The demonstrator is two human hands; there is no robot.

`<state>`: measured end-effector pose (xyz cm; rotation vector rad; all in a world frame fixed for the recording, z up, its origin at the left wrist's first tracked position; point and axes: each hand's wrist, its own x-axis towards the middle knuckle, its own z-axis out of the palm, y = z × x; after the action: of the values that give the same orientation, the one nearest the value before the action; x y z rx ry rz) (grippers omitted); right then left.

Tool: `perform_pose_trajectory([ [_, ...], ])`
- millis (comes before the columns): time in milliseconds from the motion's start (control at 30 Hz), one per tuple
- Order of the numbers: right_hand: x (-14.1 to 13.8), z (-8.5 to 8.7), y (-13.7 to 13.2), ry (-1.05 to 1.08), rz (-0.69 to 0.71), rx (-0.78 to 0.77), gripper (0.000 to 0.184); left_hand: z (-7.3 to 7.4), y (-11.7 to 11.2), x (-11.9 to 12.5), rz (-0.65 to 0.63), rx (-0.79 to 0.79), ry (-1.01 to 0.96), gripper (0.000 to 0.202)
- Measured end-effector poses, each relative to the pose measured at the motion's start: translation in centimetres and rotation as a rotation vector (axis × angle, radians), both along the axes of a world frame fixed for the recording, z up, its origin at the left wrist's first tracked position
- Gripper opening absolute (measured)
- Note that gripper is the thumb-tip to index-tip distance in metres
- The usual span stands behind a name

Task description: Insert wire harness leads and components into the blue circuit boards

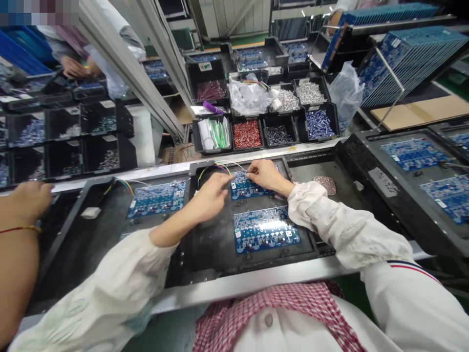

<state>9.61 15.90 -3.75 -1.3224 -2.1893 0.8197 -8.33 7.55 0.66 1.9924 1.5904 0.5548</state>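
A blue circuit board lies at the back of a black tray, partly hidden by my right hand. That hand is closed in a pinch over the board, at the end of a thin white wire. At the board's left edge, the fingers of my left hand are closed on a bundle of coloured wires that loops in over the tray's back rim. Their exact fingertip contact is too small to make out. A second blue board lies nearer me in the same tray.
The black tray sits on a metal-edged line. Leftward, another tray holds a wired board; a co-worker's hand is beside it. Behind stand parts bins with red components and blue components. Boards fill a rack at right.
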Motion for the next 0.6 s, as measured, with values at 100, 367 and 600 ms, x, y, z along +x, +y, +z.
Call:
perform_pose_trajectory([
  [100, 0.0, 0.0, 0.0, -0.012, -0.023, 0.002, 0.008, 0.6, -3.0, -1.1, 0.013, -0.214, -0.179, 0.028],
  [367, -0.3, 0.2, 0.1, -0.098, 0.004, 0.038, 0.007, 0.1, -5.2, -0.5, 0.039, -0.253, -0.177, 0.019],
  [600, 1.1, 5.0, -4.6, -0.157, 0.347, -0.041, 0.014, 0.9, -4.9, 1.1, -0.126, 0.253, 0.467, 0.027],
])
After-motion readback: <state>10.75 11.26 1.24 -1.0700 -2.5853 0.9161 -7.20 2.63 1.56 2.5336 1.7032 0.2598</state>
